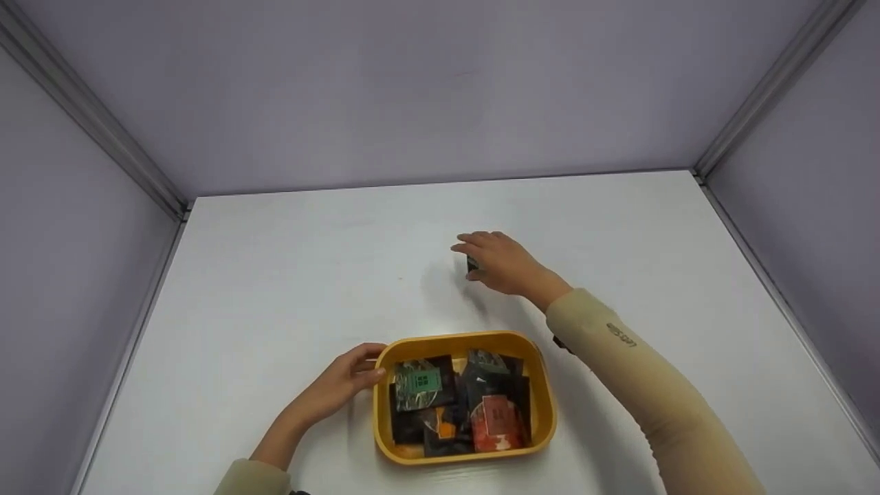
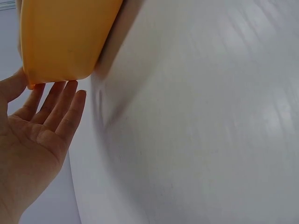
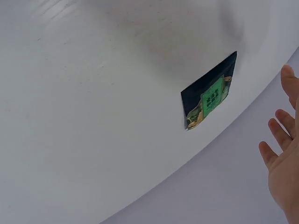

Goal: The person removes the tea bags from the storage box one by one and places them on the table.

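Found packet (image 3: 209, 91) flat on table (image 1: 309, 275) beneath right hand (image 1: 505, 265), ungripped, with fingers spread; judged it light, thin, pliable and slick, best pinched at opposite edges. Noted left hand (image 1: 337, 385) grasping tub (image 1: 544, 412), with thumb at rim and fingers against outer wall; saw several overlapping packets (image 1: 497, 423) inside.

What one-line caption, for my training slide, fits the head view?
Left grip at the rim of a yellow basket of packets; right grip, farther out, partly hides another packet.

white table (image 1: 275, 289) | lilac back wall (image 1: 426, 89) | lilac side walls (image 1: 811, 158) | grey metal corner strips (image 1: 773, 84)
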`<state>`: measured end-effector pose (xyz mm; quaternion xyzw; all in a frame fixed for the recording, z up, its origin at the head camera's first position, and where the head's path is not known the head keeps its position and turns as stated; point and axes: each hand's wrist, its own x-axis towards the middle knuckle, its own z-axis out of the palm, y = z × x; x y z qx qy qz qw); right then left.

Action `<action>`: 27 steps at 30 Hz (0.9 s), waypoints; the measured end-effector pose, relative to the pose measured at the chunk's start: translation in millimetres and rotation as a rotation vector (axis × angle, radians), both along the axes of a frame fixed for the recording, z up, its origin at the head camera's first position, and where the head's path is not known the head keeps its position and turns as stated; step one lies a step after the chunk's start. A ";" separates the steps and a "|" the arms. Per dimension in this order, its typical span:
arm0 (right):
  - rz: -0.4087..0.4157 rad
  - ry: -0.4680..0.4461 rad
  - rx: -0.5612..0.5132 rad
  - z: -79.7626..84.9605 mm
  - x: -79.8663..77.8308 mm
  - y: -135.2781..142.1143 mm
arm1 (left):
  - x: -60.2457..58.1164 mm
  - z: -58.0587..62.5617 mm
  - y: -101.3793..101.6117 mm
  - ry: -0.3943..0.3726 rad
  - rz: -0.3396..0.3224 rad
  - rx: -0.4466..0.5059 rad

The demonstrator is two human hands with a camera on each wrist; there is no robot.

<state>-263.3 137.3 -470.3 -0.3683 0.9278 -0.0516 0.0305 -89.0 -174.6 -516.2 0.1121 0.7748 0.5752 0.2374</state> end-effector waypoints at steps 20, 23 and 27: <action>0.384 0.168 -0.034 30.1 70.4 -37.1 | -1.4 -0.4 2.3 -0.023 0.007 0.017; 0.444 0.174 -0.010 31.8 82.9 -43.5 | -0.7 -1.1 1.3 -0.033 0.011 0.024; 0.494 0.164 0.029 33.8 99.6 -51.0 | -0.1 -1.9 0.7 -0.030 0.013 0.015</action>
